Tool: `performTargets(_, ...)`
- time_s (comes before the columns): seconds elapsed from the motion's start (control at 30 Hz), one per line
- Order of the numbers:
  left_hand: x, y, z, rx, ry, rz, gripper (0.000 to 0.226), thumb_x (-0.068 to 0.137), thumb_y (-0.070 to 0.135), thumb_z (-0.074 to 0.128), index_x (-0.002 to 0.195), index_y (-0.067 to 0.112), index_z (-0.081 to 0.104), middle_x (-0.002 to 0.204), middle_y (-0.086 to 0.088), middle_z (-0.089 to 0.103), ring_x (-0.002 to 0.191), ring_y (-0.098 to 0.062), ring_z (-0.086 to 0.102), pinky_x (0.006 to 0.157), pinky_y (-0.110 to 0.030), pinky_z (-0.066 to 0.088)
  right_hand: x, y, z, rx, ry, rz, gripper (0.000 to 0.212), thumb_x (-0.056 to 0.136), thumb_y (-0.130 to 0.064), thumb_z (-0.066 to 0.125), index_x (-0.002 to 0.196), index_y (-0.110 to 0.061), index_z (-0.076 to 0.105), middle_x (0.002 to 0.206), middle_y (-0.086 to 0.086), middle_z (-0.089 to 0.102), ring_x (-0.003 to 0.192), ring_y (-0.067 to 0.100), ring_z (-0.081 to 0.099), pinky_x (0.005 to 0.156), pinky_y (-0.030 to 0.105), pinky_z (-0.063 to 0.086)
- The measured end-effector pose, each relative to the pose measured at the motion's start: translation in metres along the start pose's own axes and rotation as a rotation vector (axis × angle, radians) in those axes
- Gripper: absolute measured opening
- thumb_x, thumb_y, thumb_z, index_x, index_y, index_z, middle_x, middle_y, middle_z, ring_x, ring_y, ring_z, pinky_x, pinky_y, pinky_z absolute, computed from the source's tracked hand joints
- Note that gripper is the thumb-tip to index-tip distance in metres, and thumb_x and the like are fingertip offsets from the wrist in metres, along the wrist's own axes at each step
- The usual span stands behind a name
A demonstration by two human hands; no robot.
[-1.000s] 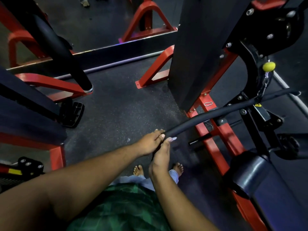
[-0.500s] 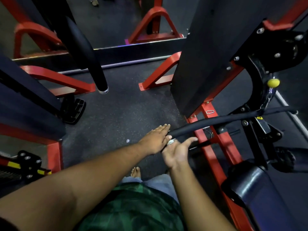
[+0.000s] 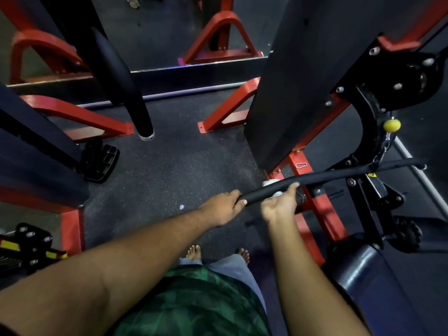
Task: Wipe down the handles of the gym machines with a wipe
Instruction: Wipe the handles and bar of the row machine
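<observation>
Left hand (image 3: 224, 206) grips bar (image 3: 315, 178) end; right hand (image 3: 278, 206) cups wipe (image 3: 270, 183) around it.

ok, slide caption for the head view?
Left hand steadies the bar handle while right hand wraps a wipe around it.

Yellow knob (image 3: 391, 125) above a snap hook (image 3: 301, 165) (red frame).

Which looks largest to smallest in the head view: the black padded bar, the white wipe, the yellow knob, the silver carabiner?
1. Black padded bar, by far the largest.
2. White wipe, mostly hidden under the right hand, so uncertain against the knob.
3. Yellow knob, roughly alike.
4. Silver carabiner, smallest.
</observation>
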State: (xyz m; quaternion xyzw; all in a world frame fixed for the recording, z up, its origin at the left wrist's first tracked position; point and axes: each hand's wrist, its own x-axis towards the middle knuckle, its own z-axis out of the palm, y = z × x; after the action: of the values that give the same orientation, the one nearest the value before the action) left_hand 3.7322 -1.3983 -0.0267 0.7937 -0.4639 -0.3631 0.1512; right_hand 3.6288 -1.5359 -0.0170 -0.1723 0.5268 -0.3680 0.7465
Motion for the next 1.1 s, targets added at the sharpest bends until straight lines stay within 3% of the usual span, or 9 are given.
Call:
performTargets(0.07,-0.001,0.003,-0.002,-0.002,0.016,-0.006,0.041,0.108,0.052,0.036,0.123,0.017,0.050,0.101,-0.012,0.068,0.087,-0.031,0.064,0.069,-0.038,0.046,0.026,-0.031,0.006,0.064,0.136,-0.064,0.032,0.104,-0.043,0.051,0.094,-0.015,0.061,0.091,0.000,0.066,0.091,0.015,0.063,0.111,0.034,0.042)
performTargets(0.13,0.000,0.005,-0.003,-0.024,0.026,-0.016,0.038,0.107,0.052,0.038,0.120,0.018,0.051,0.097,-0.011,0.068,0.084,-0.031,0.064,0.068,-0.038,0.046,0.041,-0.032,0.003,-0.143,0.238,-0.154,0.020,0.105,-0.027,0.054,0.115,-0.013,0.061,0.113,0.003,0.067,0.100,0.016,0.065,0.113,0.039,0.043)
performTargets(0.23,0.000,0.005,-0.002,-0.103,0.012,-0.049,0.035,0.107,0.049,0.040,0.117,0.018,0.054,0.099,-0.014,0.069,0.087,-0.031,0.064,0.069,-0.038,0.044,0.029,0.018,-0.013,-0.635,0.228,-0.471,0.058,0.103,-0.034,0.041,0.156,-0.016,0.026,0.154,0.018,0.043,0.136,0.031,0.049,0.116,0.043,0.037)
performTargets(0.37,0.004,0.008,-0.004,-0.312,0.040,-0.135,0.036,0.111,0.035,0.037,0.109,0.011,0.064,0.115,-0.021,0.069,0.107,-0.037,0.063,0.085,-0.039,0.044,-0.010,0.073,-0.031,-1.147,0.016,-0.718,0.064,0.106,-0.028,0.037,0.160,-0.003,0.012,0.167,0.021,0.004,0.155,0.035,0.005,0.123,0.046,0.011)
performTargets(0.57,0.015,0.007,-0.008,-0.458,0.074,-0.275,0.041,0.110,0.037,0.036,0.090,0.016,0.065,0.095,-0.022,0.070,0.089,-0.033,0.063,0.072,-0.033,0.037,0.010,0.021,-0.062,-1.953,-0.449,-1.229,0.062,0.099,-0.048,0.034,0.152,-0.018,0.040,0.157,0.003,0.042,0.152,0.022,0.024,0.117,0.068,0.012)
performTargets(0.7,0.019,0.014,-0.006,-0.430,0.052,-0.366,0.053,0.108,0.050,0.033,0.086,0.015,0.066,0.080,-0.010,0.062,0.083,-0.033,0.062,0.074,-0.035,0.040,0.036,-0.017,-0.060,-1.891,-0.216,-1.061,0.061,0.098,-0.052,0.032,0.149,-0.020,0.044,0.155,0.002,0.043,0.153,0.023,0.022,0.115,0.071,0.007)
performTargets(0.9,0.021,0.021,-0.006,-0.423,0.054,-0.426,0.073,0.089,0.072,0.025,0.079,0.016,0.070,0.094,-0.019,0.073,0.091,-0.034,0.068,0.081,-0.037,0.050,0.009,0.031,-0.063,-1.981,-0.780,-1.362,0.059,0.098,-0.049,0.040,0.143,-0.013,0.051,0.147,0.003,0.053,0.150,0.022,0.030,0.114,0.072,0.015)
performTargets(1.0,0.021,0.025,-0.002,-0.364,0.022,-0.480,0.083,0.096,0.080,0.024,0.100,0.013,0.074,0.098,-0.016,0.072,0.093,-0.031,0.068,0.088,-0.040,0.053,0.049,-0.015,-0.068,-2.034,-0.574,-1.326,0.058,0.098,-0.053,0.035,0.142,-0.020,0.052,0.145,-0.001,0.054,0.148,0.021,0.033,0.113,0.076,0.013)
performTargets(1.1,0.024,0.032,0.005,-0.286,-0.032,-0.469,0.088,0.092,0.085,0.021,0.118,0.017,0.070,0.111,-0.011,0.070,0.100,-0.027,0.067,0.096,-0.044,0.052,0.098,-0.078,-0.087,-1.976,-0.273,-1.034,0.077,0.092,-0.074,0.032,0.146,-0.021,0.044,0.154,0.002,0.044,0.153,0.023,0.022,0.111,0.076,0.003)
